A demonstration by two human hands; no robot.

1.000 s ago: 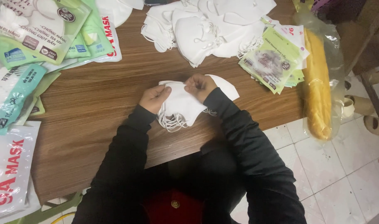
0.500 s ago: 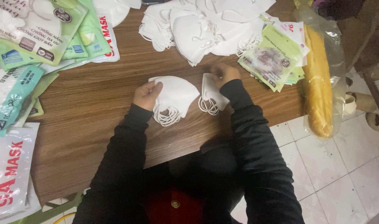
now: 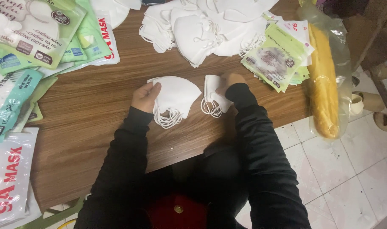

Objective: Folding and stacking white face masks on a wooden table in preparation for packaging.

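left hand [image 3: 144, 96] pinches a stack of white face masks [image 3: 175, 98] at its 9 o'clock edge, pinning it on the counter [image 3: 91, 110]; right hand [image 3: 229, 81] clamps a smaller mask bundle [image 3: 212, 98] at 3 o'clock, the two stacks kept apart.

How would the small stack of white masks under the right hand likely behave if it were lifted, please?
The small mask stack is probably light and floppy: thin folded fabric, pinched by the right hand. Its loose ear loops would likely dangle and snag. The layers may slide apart on the wooden table.
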